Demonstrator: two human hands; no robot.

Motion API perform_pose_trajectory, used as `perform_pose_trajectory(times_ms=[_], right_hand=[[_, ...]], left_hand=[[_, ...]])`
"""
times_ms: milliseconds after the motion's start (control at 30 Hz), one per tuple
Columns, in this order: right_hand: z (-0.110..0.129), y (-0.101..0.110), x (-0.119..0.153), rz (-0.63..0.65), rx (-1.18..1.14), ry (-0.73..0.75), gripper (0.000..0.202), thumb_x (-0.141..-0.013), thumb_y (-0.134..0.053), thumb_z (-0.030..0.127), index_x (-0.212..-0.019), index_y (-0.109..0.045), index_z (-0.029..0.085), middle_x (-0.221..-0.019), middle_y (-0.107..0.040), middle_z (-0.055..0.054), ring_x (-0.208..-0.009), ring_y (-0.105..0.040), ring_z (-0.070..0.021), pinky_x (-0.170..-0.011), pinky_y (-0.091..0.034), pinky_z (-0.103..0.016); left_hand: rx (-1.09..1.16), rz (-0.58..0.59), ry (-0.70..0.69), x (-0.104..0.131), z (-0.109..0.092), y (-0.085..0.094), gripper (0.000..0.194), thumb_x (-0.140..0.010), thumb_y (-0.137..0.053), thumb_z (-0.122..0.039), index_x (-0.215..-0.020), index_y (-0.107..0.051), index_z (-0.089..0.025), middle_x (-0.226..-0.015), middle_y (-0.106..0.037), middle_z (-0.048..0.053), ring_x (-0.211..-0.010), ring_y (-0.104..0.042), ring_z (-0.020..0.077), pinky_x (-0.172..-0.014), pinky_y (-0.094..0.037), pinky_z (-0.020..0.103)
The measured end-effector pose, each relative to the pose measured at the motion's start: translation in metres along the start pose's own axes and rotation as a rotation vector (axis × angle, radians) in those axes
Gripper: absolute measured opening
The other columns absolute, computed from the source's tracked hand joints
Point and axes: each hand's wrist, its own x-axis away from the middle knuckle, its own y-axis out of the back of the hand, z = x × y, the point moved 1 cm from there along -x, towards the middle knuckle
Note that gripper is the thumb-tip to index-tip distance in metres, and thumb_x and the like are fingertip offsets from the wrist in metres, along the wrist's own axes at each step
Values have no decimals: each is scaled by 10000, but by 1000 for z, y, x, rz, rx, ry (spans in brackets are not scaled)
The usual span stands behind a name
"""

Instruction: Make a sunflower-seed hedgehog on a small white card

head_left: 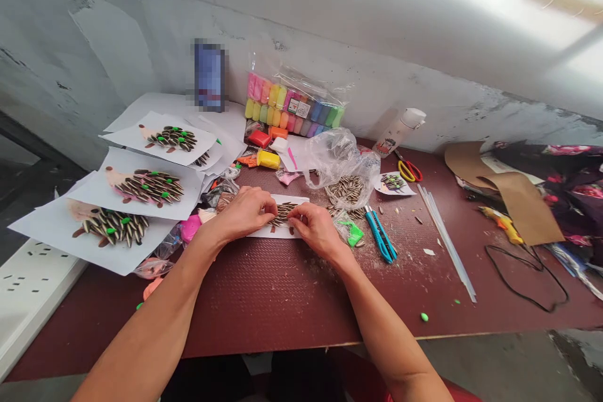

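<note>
**Close work on a crowded table [264, 308]**

At far left lies a white power strip [32, 295], partly under a pile of seed-covered hedgehog cards [136, 185]. Wrapped clay lumps [191, 228] crowd between the pile and the person's left forearm. Behind, a blurred blue panel [210, 78] stands against the wall [155, 25].

The left hand [249, 210] is curled at the left side of a small white sheet [271, 233], its thumb and index fingertip drawn together; whether they pinch anything cannot be told. The sheet lies flat on the table between the hands, which cover parts of it and of its dark seeds [283, 213]. Beyond it sit a red pack [259, 139], a yellow pack [268, 159] and a bag of clay [292, 107].

The right hand [313, 229] bunches its fingers at the sheet's right side, their grip unclear. Just beyond lies an open seed bag [346, 191]; green clay [352, 233] and a blue cutter [380, 235] lie near the wrist. Further right come a bottle [400, 132], scissors [409, 171], clear sticks [447, 245], a yellow glue gun [504, 223] with a looped cord, cardboard [522, 201] and flowered cloth [575, 191].
</note>
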Motion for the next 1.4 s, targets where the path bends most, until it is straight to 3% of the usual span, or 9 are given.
perform_pose_trajectory(times_ms=[700, 1400], right_hand=[[4, 3, 4, 24, -147, -8, 141, -881, -656, 108, -855, -767, 189, -766, -724, -3, -718, -602, -145, -724, -430, -254], [3, 0, 1, 47, -87, -28, 151, -877, -654, 96, -843, -766, 191, -775, -725, -4, -716, -600, -143, -711, -410, -243]], left_hand=[[-39, -6, 6, -2, 4, -4, 150, -818, -610, -208, -799, -758, -223, -830, -724, 37, -843, -635, 230, -859, -441, 379], [20, 59, 46, 1, 6, 6, 164, -788, -600, -181, -817, -760, -204, -828, -739, 31, -819, -642, 214, -801, -440, 344]])
